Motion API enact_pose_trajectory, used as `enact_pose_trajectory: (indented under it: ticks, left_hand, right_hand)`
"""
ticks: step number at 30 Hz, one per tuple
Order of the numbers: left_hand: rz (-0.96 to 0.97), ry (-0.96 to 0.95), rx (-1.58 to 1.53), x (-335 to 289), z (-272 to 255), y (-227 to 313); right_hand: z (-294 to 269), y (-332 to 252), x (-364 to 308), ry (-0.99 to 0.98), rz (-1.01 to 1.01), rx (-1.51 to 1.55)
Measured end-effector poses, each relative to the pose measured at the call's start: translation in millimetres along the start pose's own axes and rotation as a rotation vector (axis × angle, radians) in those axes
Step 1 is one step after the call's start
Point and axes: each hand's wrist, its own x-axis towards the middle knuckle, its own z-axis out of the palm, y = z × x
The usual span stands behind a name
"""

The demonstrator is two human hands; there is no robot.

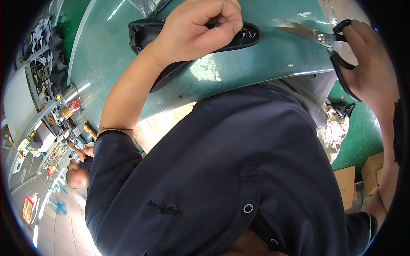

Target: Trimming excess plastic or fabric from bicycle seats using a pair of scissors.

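Note:
My left hand (200, 32) is closed, thumb and fingertips pinched together, above a black leather-like piece (147, 34). Whatever is in the pinch, if anything, is too small or hidden to make out. The black piece lies on the green table, with a rounded, shiny end (251, 36) to the right of my fingers; the hand and forearm cover its middle. At the right, my right hand (367, 64) grips a pair of scissors (322, 39) by black handles. Their metal blades point left toward the rounded end, slightly apart and touching nothing.
The glossy green tabletop (260, 64) has a curved-looking near edge by my body. Grey plastic (149, 6) lies at its far side, and small white scraps dot the surface. Cardboard boxes (345, 183) stand low at the right. Cluttered benches and another person (79, 176) are at the left.

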Motion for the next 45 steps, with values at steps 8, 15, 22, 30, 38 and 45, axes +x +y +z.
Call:
enact_pose_trajectory:
  ticks: [8, 15, 22, 30, 38, 45]
  left_hand:
    - [0.006, -0.118, -0.424, -22, -10, -39]
    - [-0.012, -0.034, -0.525, -16, -6, -17]
    - [-0.243, -0.156, 0.062, 4, -7, 19]
    - [0.151, -0.193, 0.375, -2, -2, -5]
    - [0.153, -0.015, 0.018, -5, -3, -24]
    - [0.053, 0.037, -0.129, -9, -2, -25]
  right_hand:
    - [2, -42, 32, 0.022, -0.052, -0.077]
    - [7, -43, 46, 0.010, -0.100, -0.108]
    - [4, -42, 42, -0.059, -0.080, -0.174]
    - [-2, -23, 25, 0.015, -0.134, -0.150]
    - [-2, -15, 15, 0.079, -0.069, -0.089]
    - [-5, -36, 40, -0.014, -0.081, -0.152]
